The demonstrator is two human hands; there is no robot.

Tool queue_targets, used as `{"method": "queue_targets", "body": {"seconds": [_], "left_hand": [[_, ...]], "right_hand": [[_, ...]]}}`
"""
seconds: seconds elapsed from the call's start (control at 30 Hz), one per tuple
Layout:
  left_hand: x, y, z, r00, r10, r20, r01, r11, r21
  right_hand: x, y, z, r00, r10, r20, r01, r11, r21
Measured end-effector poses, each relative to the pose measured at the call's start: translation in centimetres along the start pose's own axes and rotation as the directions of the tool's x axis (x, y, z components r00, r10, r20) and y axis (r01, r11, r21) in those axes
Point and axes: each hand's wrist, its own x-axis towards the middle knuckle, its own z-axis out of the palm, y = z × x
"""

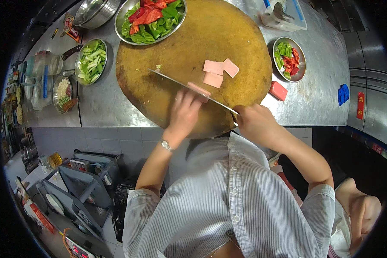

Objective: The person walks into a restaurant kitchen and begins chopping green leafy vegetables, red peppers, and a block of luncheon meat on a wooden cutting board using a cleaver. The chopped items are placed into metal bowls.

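Observation:
On a round wooden chopping board [167,61], my right hand [256,121] is closed on the handle of a wide-bladed kitchen knife [174,80]. The blade stands on edge and reaches up and left across the board. The fingertips of my left hand [185,108] hold a block of pink luncheon meat [198,89] against the blade; part of the block is hidden. Several flat pink slices [213,67] lie on the board beyond the knife. Small bits of food [158,66] are near the blade's tip.
A steel bowl [116,27] of green and red peppers overlaps the board's far edge. Cut green vegetables [92,61] and minced ingredients [64,93] are at left, beside a dark-handled knife [71,52]. At right are a pepper bowl [290,59], a red-pink block [278,91] and a plastic tub [285,24]. Another person's arm [358,206] shows lower right.

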Motion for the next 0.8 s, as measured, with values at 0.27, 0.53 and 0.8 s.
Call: {"method": "queue_targets", "body": {"seconds": [0.27,0.53,0.8], "left_hand": [[-0.3,-0.1,0.1,0.998,0.022,-0.054,-0.02,0.998,0.051],[0.1,0.1,-0.2,0.995,0.045,-0.087,-0.038,0.996,0.083],[-0.3,-0.1,-0.1,0.996,0.031,-0.082,-0.029,0.999,0.024]], "right_hand": [[0.0,-0.8,1.3,0.996,0.009,-0.086,-0.013,0.998,-0.053],[-1.6,-0.4,-1.0,0.991,0.002,-0.133,0.003,0.999,0.043],[-1.0,-0.7,-0.9,0.999,0.01,-0.054,-0.005,0.995,0.096]]}}
